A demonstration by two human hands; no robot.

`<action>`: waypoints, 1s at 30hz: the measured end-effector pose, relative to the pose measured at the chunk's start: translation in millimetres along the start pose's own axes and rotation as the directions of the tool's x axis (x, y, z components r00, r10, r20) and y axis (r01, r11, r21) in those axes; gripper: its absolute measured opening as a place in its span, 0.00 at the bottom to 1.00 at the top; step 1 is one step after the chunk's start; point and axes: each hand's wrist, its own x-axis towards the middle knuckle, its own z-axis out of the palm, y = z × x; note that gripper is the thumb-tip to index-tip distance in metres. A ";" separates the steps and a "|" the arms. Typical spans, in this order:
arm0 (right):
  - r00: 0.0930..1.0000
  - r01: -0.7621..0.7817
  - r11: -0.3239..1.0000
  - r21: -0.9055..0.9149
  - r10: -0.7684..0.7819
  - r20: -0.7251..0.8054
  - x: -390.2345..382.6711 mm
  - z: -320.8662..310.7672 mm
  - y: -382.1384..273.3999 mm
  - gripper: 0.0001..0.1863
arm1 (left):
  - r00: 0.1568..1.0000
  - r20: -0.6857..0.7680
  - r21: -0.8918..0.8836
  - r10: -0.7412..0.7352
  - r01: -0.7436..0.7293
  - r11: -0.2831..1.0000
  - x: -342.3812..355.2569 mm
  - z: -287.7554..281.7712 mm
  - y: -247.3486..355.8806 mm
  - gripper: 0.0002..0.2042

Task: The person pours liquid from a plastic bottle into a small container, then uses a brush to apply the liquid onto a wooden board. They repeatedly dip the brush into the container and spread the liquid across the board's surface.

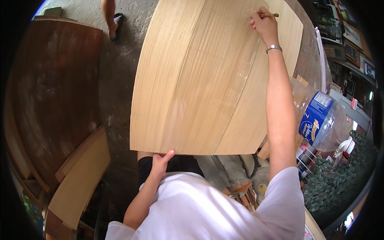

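A large pale plywood sheet [204, 76] lies flat in front of me, filling the upper middle of the view. My left hand [161, 163] grips its near edge, thumb on top. My right hand [264, 23], with a metal bracelet on the wrist, reaches to the far right part of the sheet and holds a thin pencil [272, 15] with its tip on the wood. A clear ruler or plastic strip [250, 70] seems to lie on the sheet beside my right forearm.
A dark brown wooden panel [52, 92] lies at left on the concrete floor [118, 80], with pale board offcuts [80, 176] below it. Another person's foot in a sandal [112, 22] stands at the top. A clear plastic jar with a blue label [320, 120] and clutter sit at right.
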 end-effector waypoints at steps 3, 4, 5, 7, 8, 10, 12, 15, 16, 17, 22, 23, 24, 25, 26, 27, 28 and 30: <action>1.000 0.014 1.000 0.025 -0.014 0.001 -21.7 4.5 1.5 0.10 | 0.997 0.008 -0.039 0.080 -0.080 0.996 2.1 1.9 -3.8 0.21; 0.999 0.044 0.998 0.038 -0.045 0.003 -28.9 6.3 2.5 0.11 | 0.996 0.014 -0.047 0.091 -0.090 0.995 2.0 2.5 -4.6 0.21; 0.999 0.046 0.998 0.036 -0.046 -0.003 -36.9 7.9 3.6 0.11 | 0.995 0.020 -0.054 0.102 -0.101 0.993 1.4 3.1 -5.2 0.21; 0.999 0.045 0.998 0.036 -0.045 -0.011 -54.2 10.3 4.6 0.12 | 0.993 0.019 -0.062 0.113 -0.111 0.992 0.3 3.6 -4.9 0.19; 0.999 0.046 0.998 0.037 -0.046 -0.012 -63.1 11.7 4.2 0.12 | 0.993 0.027 -0.045 0.111 -0.109 0.993 1.1 3.8 -3.8 0.19; 0.999 0.049 0.998 0.045 -0.048 -0.020 -82.6 14.0 2.7 0.13 | 0.989 0.036 -0.016 0.142 -0.141 0.990 0.4 3.8 -1.9 0.18; 0.998 0.051 0.997 0.058 -0.049 -0.032 -102.5 17.4 0.6 0.13 | 0.987 0.070 -0.055 0.146 -0.142 0.988 0.1 3.8 0.5 0.22; 1.000 0.007 0.994 0.113 -0.005 -0.013 -130.6 21.5 -2.7 0.12 | 0.981 0.107 -0.079 0.160 -0.152 0.985 -1.3 5.5 3.0 0.24; 1.000 0.001 0.992 0.126 0.001 -0.013 -140.5 23.1 -3.5 0.12 | 0.981 0.104 -0.078 0.162 -0.154 0.985 -2.1 6.6 3.1 0.24; 1.000 -0.007 0.991 0.137 0.010 -0.020 -151.6 24.0 -3.9 0.12 | 0.970 0.128 -0.091 0.205 -0.194 0.977 -2.9 8.0 2.6 0.21; 1.000 -0.015 0.989 0.149 0.018 -0.024 -201.0 34.2 -9.9 0.12 | 0.956 0.126 -0.095 0.264 -0.254 0.963 -3.0 10.2 -2.8 0.15; 1.000 -0.016 0.991 0.134 0.019 -0.023 -211.1 35.6 -10.3 0.12 | 0.955 0.122 -0.106 0.271 -0.259 0.960 -1.7 10.5 -4.3 0.13; 0.999 -0.017 0.993 0.118 0.020 -0.026 -220.7 37.2 -10.9 0.12 | 0.947 0.127 -0.102 0.296 -0.284 0.953 0.1 9.9 -5.1 0.13; 0.999 -0.020 0.995 0.101 0.023 -0.027 -230.5 38.4 -11.2 0.12 | 0.938 0.133 -0.100 0.319 -0.308 0.946 1.7 9.5 -6.4 0.13; 0.999 -0.019 0.994 0.106 0.022 -0.027 -240.2 39.3 -11.5 0.12 | 0.927 0.142 -0.103 0.347 -0.335 0.937 3.2 9.3 -7.6 0.12; 0.999 -0.020 0.993 0.112 0.022 -0.023 -250.3 40.5 -12.0 0.12 | 0.919 0.144 -0.105 0.366 -0.353 0.930 4.2 8.7 -8.8 0.12; 0.999 -0.024 0.993 0.120 0.027 -0.017 -260.3 42.2 -12.7 0.12 | 0.921 0.142 -0.110 0.363 -0.350 0.930 4.9 8.5 -10.0 0.12; 0.999 0.005 0.987 0.161 0.000 -0.034 -280.5 47.3 -14.1 0.12 | 0.917 0.142 -0.135 0.373 -0.356 0.925 6.2 8.6 -11.7 0.13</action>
